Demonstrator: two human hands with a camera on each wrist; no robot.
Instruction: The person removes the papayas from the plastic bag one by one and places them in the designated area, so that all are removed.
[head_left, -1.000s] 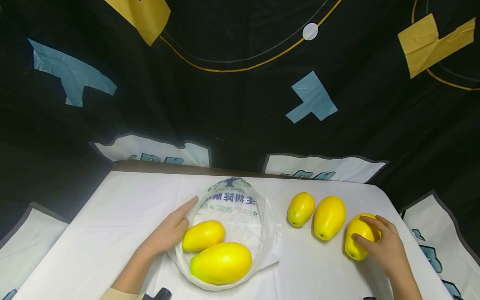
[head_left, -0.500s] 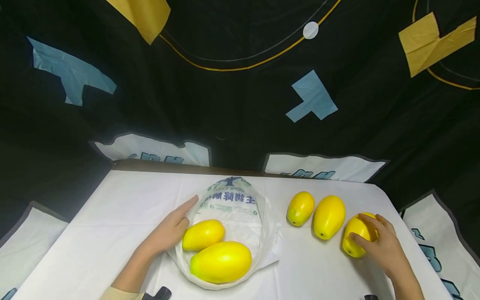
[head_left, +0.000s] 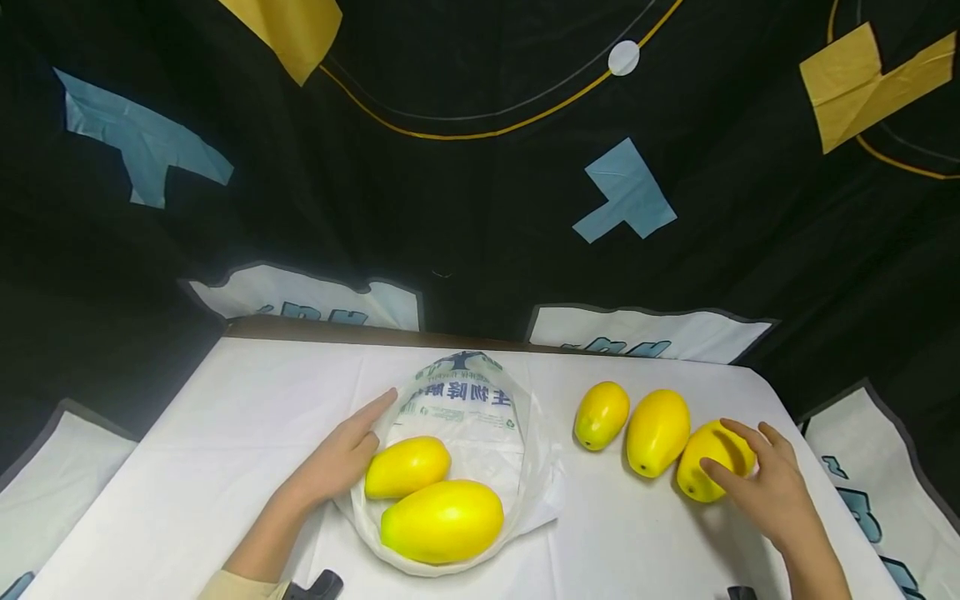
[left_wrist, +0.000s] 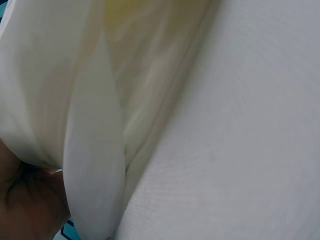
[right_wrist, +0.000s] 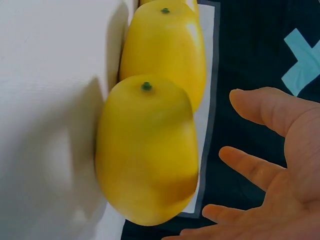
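Note:
My left hand (head_left: 339, 460) holds the left rim of a white plastic bag (head_left: 542, 467), its index finger stretched along the edge. In the left wrist view, folds of the bag (left_wrist: 95, 130) hide most of the fingers. Inside the bag lie a smaller yellow mango-shaped fruit (head_left: 408, 467) and a larger one (head_left: 442, 523). On the right, my right hand (head_left: 772, 492) is spread beside an oblong yellow fruit (head_left: 701, 475) that lies on the table. The right wrist view has this fruit (right_wrist: 147, 155) standing apart from the loose fingers of the hand (right_wrist: 270, 165).
Two more yellow fruits, a smaller one (head_left: 602, 415) and a larger one (head_left: 657, 433), lie in a row left of the fruit by my right hand. The white table (head_left: 247, 417) ends at a dark curtain (head_left: 450, 217). Its right edge runs close past my right hand.
The rightmost fruit has shifted left, up against its neighbour, and my right hand has come off it with fingers spread. The left hand and bag stay in place.

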